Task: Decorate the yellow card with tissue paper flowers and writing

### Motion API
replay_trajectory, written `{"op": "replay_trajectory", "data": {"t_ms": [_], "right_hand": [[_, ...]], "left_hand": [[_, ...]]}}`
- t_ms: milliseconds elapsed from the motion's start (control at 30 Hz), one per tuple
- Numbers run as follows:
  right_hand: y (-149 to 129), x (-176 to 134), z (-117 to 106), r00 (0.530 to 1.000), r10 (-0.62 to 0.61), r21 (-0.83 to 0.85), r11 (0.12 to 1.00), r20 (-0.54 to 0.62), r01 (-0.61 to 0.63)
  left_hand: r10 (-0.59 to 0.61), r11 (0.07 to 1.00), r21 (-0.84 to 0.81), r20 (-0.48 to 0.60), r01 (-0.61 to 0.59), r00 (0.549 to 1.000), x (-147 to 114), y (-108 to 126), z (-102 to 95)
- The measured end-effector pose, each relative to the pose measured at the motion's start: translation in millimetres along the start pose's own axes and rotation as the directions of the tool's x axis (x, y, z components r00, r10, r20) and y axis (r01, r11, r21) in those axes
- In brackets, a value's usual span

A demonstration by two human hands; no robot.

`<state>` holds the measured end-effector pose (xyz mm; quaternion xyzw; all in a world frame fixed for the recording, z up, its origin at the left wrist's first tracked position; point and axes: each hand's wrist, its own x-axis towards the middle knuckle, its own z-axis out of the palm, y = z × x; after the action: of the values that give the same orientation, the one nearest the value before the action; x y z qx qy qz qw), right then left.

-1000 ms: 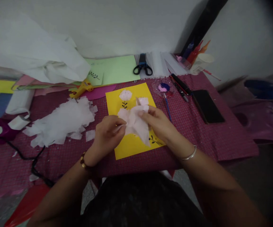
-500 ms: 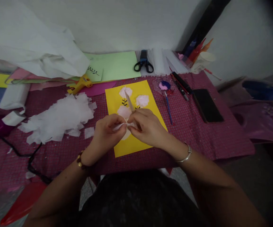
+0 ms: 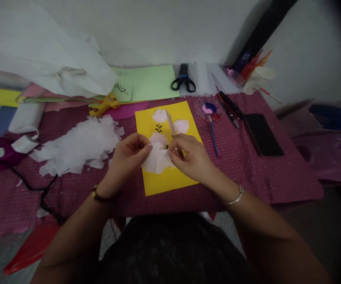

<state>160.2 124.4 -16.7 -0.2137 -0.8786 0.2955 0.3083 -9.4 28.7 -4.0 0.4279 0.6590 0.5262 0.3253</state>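
My left hand (image 3: 129,159) pinches the edge of a thin white piece of tissue paper (image 3: 157,161) between thumb and finger. My right hand (image 3: 190,156) is closed around a flat light-brown stick (image 3: 170,123) that points up and away. Its fingertips meet the tissue's right edge; whether they grip it too I cannot tell. Both hands are over a yellow sheet (image 3: 164,187). On that sheet are pale pink-white tissue flowers (image 3: 160,115) with dark painted leaves (image 3: 158,128); the nearer part is covered by the tissue and my hands.
Loose white tissue squares (image 3: 81,144) are heaped on the left, near a yellow glue gun (image 3: 105,104). Black scissors (image 3: 183,78) lie behind. On the right are a paint palette (image 3: 207,108), a blue brush (image 3: 213,136), pens (image 3: 229,108) and a phone (image 3: 264,135).
My hands have moved slightly apart, and the tissue that was bunched between the fingertips now hangs spread out. The stick has shifted a little to the right with my right hand.
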Motion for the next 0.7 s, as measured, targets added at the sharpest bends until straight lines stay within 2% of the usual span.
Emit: {"op": "replay_trajectory", "data": {"t_ms": [133, 267, 400, 700], "right_hand": [[1, 1, -2, 0.999, 0.018, 0.016, 1.0, -0.027, -0.017], [3, 1, -3, 0.999, 0.024, 0.001, 1.0, -0.03, -0.024], [5, 2, -5, 0.999, 0.019, -0.044, 0.999, -0.042, -0.021], [5, 5, -12, 0.994, 0.015, -0.036, 0.999, -0.107, -0.019]], "left_hand": [[-0.045, 0.976, -0.209, 0.08, 0.061, 0.996, 3, -2, -4.2], [-0.022, 0.967, -0.248, 0.143, 0.057, 0.989, 7, -8, -5.9], [-0.019, 0.952, -0.302, 0.103, 0.049, 0.994, 10, -9, -8.7], [-0.106, 0.908, -0.404, 0.041, 0.114, 0.994, 15, -6, -18.8]]}}
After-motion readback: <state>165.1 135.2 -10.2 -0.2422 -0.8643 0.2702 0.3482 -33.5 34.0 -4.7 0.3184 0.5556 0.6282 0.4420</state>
